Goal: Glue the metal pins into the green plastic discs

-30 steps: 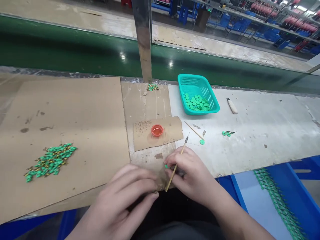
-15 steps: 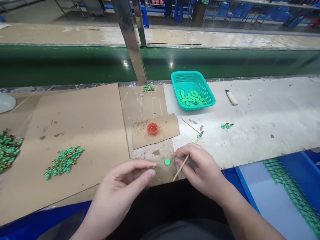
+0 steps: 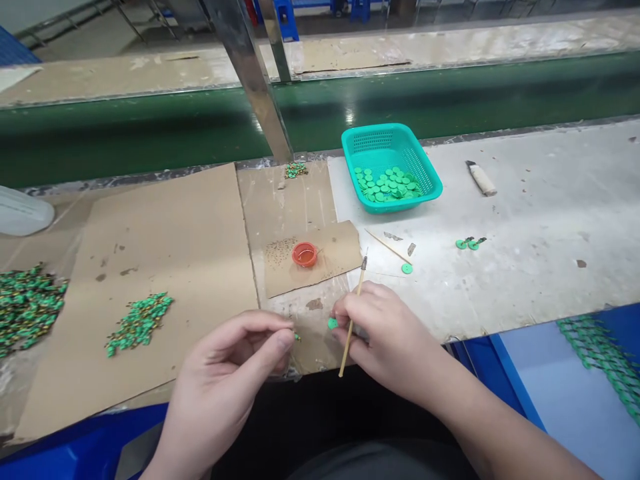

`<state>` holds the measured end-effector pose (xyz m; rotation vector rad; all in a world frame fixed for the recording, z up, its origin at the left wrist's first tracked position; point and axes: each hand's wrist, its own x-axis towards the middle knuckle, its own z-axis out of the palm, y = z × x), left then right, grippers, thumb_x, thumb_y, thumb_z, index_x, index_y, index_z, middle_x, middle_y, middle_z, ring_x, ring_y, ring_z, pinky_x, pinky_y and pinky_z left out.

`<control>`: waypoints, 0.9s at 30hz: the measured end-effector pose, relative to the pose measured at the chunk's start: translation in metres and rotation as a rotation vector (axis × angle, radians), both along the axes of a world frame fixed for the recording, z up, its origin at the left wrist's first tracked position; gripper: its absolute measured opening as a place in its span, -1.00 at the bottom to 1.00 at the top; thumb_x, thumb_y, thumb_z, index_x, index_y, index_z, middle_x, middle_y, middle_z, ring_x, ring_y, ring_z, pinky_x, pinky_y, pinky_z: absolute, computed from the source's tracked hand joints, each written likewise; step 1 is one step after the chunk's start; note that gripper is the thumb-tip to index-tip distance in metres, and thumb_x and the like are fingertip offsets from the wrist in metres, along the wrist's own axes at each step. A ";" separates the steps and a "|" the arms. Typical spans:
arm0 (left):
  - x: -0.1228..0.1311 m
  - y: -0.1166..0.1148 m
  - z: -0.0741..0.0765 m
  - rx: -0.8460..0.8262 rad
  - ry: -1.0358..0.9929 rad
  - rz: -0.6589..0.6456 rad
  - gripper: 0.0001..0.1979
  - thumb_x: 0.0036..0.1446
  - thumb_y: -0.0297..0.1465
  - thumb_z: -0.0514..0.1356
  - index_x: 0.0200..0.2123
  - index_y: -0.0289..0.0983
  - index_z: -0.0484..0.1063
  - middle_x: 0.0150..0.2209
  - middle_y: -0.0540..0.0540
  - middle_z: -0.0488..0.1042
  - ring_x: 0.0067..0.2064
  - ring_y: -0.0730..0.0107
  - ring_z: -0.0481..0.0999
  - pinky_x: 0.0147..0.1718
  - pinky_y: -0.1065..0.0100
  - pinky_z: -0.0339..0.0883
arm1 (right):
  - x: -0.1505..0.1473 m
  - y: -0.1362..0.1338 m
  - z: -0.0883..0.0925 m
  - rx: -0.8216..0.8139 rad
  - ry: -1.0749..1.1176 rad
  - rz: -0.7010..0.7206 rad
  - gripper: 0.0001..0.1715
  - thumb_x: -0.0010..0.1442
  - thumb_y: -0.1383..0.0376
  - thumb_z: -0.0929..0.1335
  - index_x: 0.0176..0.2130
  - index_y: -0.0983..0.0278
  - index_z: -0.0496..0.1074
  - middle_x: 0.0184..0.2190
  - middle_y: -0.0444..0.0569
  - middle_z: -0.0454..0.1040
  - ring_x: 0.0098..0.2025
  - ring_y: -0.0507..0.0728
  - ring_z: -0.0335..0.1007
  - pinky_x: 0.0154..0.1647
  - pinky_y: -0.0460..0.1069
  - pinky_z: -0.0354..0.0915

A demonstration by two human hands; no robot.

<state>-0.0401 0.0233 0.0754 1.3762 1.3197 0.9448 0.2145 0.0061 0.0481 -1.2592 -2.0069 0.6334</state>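
Dark-tipped stick [image 3: 349, 332]: aslant, tip pointing away
Right hand [image 3: 387, 327]: grip closed around stick, pinching green disc [image 3: 333, 323]
Left hand [image 3: 235, 367]: pinching small piece [image 3: 297, 337]
Counter [image 3: 540, 273]: front edge beneath hands, gap between them

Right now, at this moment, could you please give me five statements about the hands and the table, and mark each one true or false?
1. The right hand holds a wooden-handled tool. True.
2. The left hand is empty. False: the left hand pinches a tiny piece, mostly hidden.
3. The teal basket has green discs inside. True.
4. The red cup stands inside the teal basket. False: the red cup stands on a small cardboard piece.
5. A white tool with a dark tip lies to the right of the teal basket. True.
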 end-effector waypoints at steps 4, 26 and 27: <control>0.008 0.000 -0.001 -0.041 -0.099 -0.008 -0.67 0.28 0.02 0.61 -0.28 -0.09 0.79 -0.34 -0.02 0.73 -0.46 0.41 0.68 -0.46 0.50 0.66 | -0.009 -0.009 0.007 0.014 0.116 -0.046 -0.76 0.43 0.41 0.54 -0.09 0.16 0.45 -0.22 -0.08 0.62 -0.14 0.21 0.55 -0.08 0.08 0.42; -0.004 -0.007 -0.002 0.251 -0.019 -0.131 -0.89 0.50 -0.14 0.47 -0.09 0.10 0.86 -0.24 0.01 0.71 -0.33 0.47 0.72 -0.36 0.56 0.66 | 0.006 -0.010 0.023 -0.159 0.288 0.011 -0.87 0.51 0.38 0.48 -0.05 0.13 0.64 -0.19 -0.09 0.77 -0.15 0.18 0.72 -0.06 0.08 0.59; -0.007 -0.006 -0.005 0.256 0.028 -0.093 -0.90 0.50 -0.15 0.47 -0.09 0.09 0.86 -0.19 0.00 0.73 -0.29 0.44 0.74 -0.35 0.56 0.67 | 0.010 -0.008 0.018 -0.094 0.208 0.001 -0.84 0.50 0.41 0.47 -0.02 0.13 0.61 -0.16 -0.06 0.77 -0.10 0.21 0.72 -0.01 0.12 0.58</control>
